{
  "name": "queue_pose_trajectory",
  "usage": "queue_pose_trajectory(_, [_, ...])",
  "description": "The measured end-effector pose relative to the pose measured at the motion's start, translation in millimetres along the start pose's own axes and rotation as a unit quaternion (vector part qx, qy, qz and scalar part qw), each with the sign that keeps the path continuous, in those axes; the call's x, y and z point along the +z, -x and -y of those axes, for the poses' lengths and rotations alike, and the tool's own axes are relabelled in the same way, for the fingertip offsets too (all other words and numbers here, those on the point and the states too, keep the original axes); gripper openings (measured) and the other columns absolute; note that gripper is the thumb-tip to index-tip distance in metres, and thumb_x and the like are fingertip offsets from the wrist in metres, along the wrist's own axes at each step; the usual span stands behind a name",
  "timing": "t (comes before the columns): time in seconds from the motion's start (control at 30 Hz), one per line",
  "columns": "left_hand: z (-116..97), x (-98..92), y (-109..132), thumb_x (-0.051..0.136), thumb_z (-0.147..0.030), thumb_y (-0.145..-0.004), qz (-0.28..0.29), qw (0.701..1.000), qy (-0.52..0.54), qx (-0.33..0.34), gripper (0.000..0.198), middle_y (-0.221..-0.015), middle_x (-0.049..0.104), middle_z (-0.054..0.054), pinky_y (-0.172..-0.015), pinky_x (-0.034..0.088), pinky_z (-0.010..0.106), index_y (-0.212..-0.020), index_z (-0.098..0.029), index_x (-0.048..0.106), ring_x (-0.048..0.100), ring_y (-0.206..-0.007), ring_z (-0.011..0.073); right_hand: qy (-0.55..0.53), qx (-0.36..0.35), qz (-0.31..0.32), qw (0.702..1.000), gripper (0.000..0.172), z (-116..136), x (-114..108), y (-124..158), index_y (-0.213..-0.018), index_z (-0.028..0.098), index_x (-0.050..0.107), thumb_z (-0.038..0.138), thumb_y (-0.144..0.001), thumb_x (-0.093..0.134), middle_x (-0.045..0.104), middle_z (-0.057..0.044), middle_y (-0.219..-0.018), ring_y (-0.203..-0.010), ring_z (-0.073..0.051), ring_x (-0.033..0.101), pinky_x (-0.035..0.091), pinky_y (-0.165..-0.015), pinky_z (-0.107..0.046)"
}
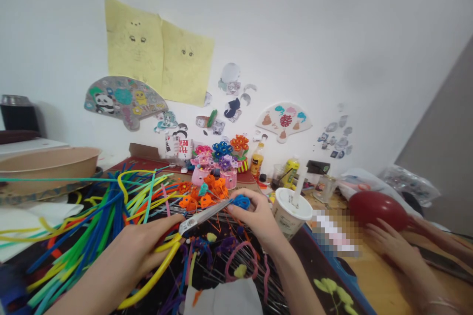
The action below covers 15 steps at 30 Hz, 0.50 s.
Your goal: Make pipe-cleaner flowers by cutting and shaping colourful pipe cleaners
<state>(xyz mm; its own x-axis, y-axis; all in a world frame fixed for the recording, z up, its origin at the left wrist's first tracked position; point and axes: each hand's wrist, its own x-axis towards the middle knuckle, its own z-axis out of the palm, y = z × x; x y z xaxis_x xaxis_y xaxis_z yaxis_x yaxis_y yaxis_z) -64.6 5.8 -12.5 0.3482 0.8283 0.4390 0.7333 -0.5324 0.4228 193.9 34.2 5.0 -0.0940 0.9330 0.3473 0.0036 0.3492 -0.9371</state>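
My left hand (138, 243) is closed around the yellow handles of a pair of scissors (203, 217), whose blades point up and to the right. The blade tips reach a small blue fuzzy pipe-cleaner coil (242, 201), pinched between the fingers of my right hand (258, 214). Whether the blades touch the coil I cannot tell. Just behind the blades lie orange pipe-cleaner flowers (210, 192) with one teal piece among them. Under my hands are purple scraps and a pink pipe-cleaner loop (242, 261).
Long coloured pipe cleaners (99, 221) are heaped at left near a tan bowl (48, 165). A lidded drink cup (291, 211) stands beside my right hand. Potted fuzzy flowers (229, 177) and bottles (257, 159) line the wall. At right, another person's hands (393, 243) touch a red balloon (377, 210).
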Motion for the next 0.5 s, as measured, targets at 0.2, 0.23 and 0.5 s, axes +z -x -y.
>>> queue_pose_trajectory(0.2, [-0.4,6.6,0.9,0.064,-0.034,-0.079,-0.009,0.999,-0.016,-0.044,0.034,-0.097,0.079,-0.001,-0.071,0.055,0.026,-0.113,-0.032,0.064,0.076,-0.083,0.0238,0.021,-0.016,-0.01,1.0,0.014,-0.1,1.3,-1.3,-0.078,0.019,0.069,0.028,-0.07,0.076,0.063,0.001,-0.074,-0.068,-0.016,0.054,0.042,-0.063,-0.026])
queue_pose_trajectory(0.23, [-0.2,7.4,1.0,0.064,-0.03,-0.077,-0.013,0.999,-0.023,-0.047,0.039,-0.103,0.078,0.0,-0.073,0.055,0.028,-0.116,-0.032,0.062,0.075,-0.088,0.0252,0.027,-0.016,-0.014,0.999,0.015,0.0,1.2,-1.4,-0.078,0.019,0.069,0.029,-0.07,0.076,0.062,0.001,-0.073,-0.066,-0.015,0.053,0.041,-0.062,-0.026])
queue_pose_trajectory(0.5, [-6.7,0.9,-4.2,0.055,-0.052,-0.084,-0.137,0.987,0.029,-0.084,0.043,-0.101,0.077,0.007,-0.073,0.058,0.035,-0.117,-0.024,0.057,0.075,-0.085,0.0278,-0.065,0.038,-0.003,0.997,0.035,-3.8,6.0,-3.0,-0.08,0.018,0.063,0.049,-0.071,0.077,0.06,0.002,-0.059,-0.048,-0.011,0.048,0.032,-0.045,-0.023])
